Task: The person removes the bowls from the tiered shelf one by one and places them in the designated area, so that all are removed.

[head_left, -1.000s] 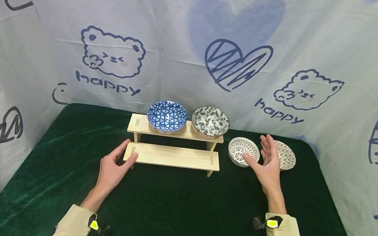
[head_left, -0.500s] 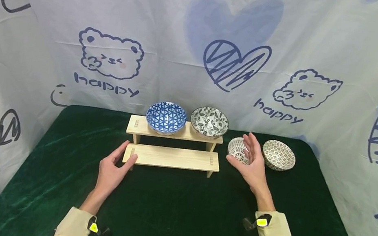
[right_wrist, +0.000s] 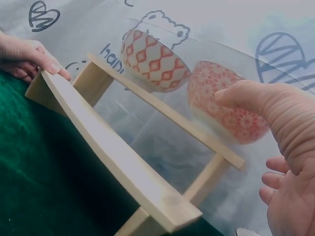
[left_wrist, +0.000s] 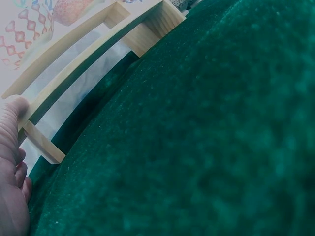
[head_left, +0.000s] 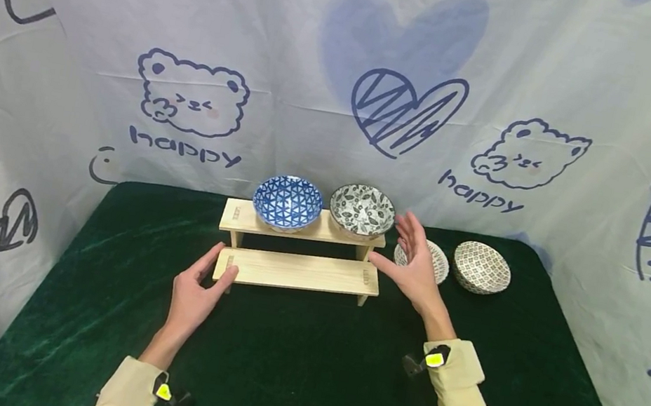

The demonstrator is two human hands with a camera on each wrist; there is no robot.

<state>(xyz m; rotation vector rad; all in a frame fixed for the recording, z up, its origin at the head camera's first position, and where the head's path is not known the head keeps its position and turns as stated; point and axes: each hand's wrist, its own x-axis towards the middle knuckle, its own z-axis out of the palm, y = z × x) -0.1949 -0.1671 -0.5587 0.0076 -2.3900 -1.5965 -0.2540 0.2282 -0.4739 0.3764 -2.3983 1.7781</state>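
Note:
A two-tier wooden display stand (head_left: 298,272) stands on dark green cloth. At the left end of its lower shelf, my left hand (head_left: 191,299) grips the board with thumb and fingers. On the upper shelf sit a blue triangle-patterned bowl (head_left: 287,203) and a grey leaf-patterned bowl (head_left: 362,209). The right wrist view shows their outsides, with red diamonds on one and pink flowers on the other. My right hand (head_left: 415,274) is held with fingers extended beside the stand's right end, near the grey bowl. It overlaps a small white bowl (head_left: 440,264) in the head view.
Right of the small white bowl rests another bowl (head_left: 481,268) with a brown lattice pattern. A white curtain (head_left: 285,133) with printed bears and hearts hangs behind the table and at both sides. Green cloth (head_left: 299,369) stretches across the front.
My right hand has moved left from between the two loose bowls, across the white one, to the stand's right end. The lattice bowl came into full view. My left hand stayed put.

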